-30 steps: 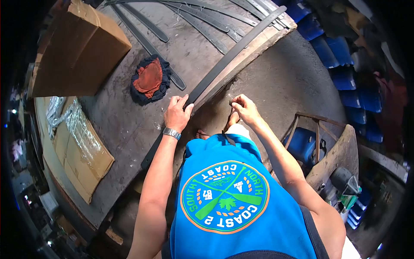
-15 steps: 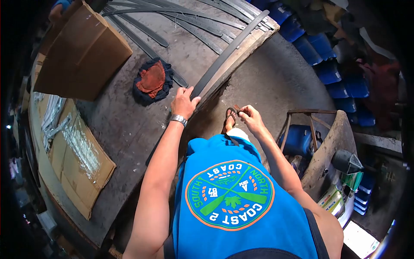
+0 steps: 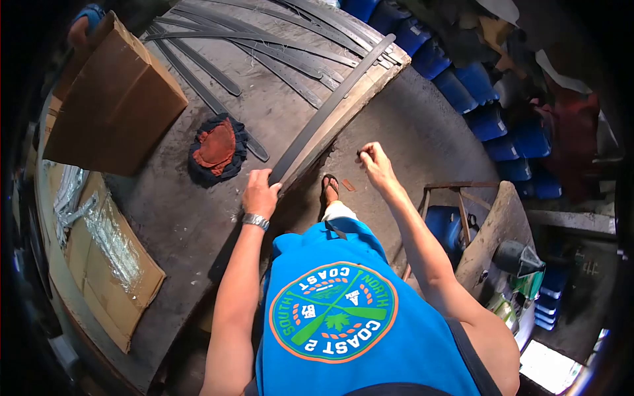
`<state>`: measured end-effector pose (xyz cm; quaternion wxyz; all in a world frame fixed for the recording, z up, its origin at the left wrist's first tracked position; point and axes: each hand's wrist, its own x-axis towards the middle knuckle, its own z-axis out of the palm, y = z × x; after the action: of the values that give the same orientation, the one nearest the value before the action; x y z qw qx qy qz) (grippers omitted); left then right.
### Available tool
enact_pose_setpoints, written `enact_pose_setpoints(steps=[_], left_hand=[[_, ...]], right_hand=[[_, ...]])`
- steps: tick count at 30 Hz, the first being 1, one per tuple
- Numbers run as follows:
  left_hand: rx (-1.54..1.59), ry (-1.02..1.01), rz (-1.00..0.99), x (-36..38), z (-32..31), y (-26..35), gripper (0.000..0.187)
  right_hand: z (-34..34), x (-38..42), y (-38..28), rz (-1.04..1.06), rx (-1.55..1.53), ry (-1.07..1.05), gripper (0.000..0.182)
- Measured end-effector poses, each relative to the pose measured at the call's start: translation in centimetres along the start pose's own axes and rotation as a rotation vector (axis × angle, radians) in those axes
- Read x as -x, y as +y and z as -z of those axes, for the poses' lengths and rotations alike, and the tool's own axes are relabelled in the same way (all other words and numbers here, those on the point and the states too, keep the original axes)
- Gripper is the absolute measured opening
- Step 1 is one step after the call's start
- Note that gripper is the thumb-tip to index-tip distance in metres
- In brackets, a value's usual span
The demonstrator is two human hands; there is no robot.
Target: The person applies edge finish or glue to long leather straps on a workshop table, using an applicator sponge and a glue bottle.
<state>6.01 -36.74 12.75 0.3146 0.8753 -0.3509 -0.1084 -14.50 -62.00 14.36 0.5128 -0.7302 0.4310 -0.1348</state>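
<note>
My left hand (image 3: 259, 193), with a metal watch at the wrist, grips a long dark strap (image 3: 317, 122) near its lower end, at the edge of the worktable (image 3: 191, 244). The strap runs along that edge toward the table's far corner. Over the floor to the right, my right hand (image 3: 375, 162) is pinched on a small dark thing too small to make out. A red and dark blue cloth bundle (image 3: 216, 146) sits on the table beyond my left hand. Several other dark straps (image 3: 264, 49) lie crossed at the far side.
A cardboard box (image 3: 115, 99) stands at the left, near another person's hand (image 3: 79, 30). Flat cardboard with clear plastic (image 3: 115, 241) lies nearer. Blue containers (image 3: 475, 82) line the right. A wooden stand (image 3: 489, 228) is close on my right. A brown scrap (image 3: 348, 185) lies by my foot.
The view has shifted, and my right hand has moved up and away from my foot. A brown scrap now shows on the floor. My left hand still holds the strap.
</note>
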Motion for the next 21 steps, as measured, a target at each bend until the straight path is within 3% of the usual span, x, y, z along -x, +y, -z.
enact_pose_setpoints(steps=[3, 5, 7, 9, 11, 12, 15, 16, 17, 19, 21], left_hand=[[-0.031, -0.028, 0.073, 1.5, 2.5, -2.1, 0.039], [-0.105, -0.012, 0.154, 3.9, 5.3, -4.4, 0.038], [-0.268, 0.067, 0.334, 7.0, 7.7, -6.7, 0.038], [-0.421, 0.271, 0.608, 9.8, 9.4, -7.4, 0.048], [-0.503, 0.402, 0.953, 11.8, 9.7, -7.3, 0.055], [-0.504, 0.470, 1.012, 13.2, 9.0, -7.4, 0.057], [-0.450, 0.571, 1.116, 13.7, 4.8, -2.2, 0.035], [-0.394, 0.584, 1.061, 13.9, 2.7, -0.6, 0.029], [-0.279, 0.577, 1.080, 13.2, 0.1, 1.2, 0.028], [-0.087, 0.531, 1.097, 12.5, -5.1, 3.6, 0.021], [0.026, 0.487, 1.177, 10.2, -8.8, 6.8, 0.018]], right_hand=[[2.5, -6.5, -1.5, 0.115, 0.149, 0.069, 0.017], [4.2, -11.4, -1.6, 0.257, 0.095, 0.059, 0.016], [6.4, -18.2, 0.6, 0.432, 0.177, 0.070, 0.019], [8.0, -22.0, -0.8, 0.419, 0.230, 0.005, 0.020], [8.7, -26.9, 0.3, 0.518, 0.277, -0.158, 0.017], [8.7, -29.7, 1.8, 0.585, 0.281, -0.231, 0.016], [8.8, -31.6, 1.2, 0.430, 0.158, -0.544, 0.012], [8.7, -31.9, 0.7, 0.361, 0.171, -0.602, 0.012], [8.5, -33.1, 2.5, 0.464, 0.159, -0.614, 0.011], [8.7, -32.4, 1.2, 0.218, 0.057, -0.698, 0.011], [8.7, -33.0, 1.0, 0.187, 0.053, -0.786, 0.011]])
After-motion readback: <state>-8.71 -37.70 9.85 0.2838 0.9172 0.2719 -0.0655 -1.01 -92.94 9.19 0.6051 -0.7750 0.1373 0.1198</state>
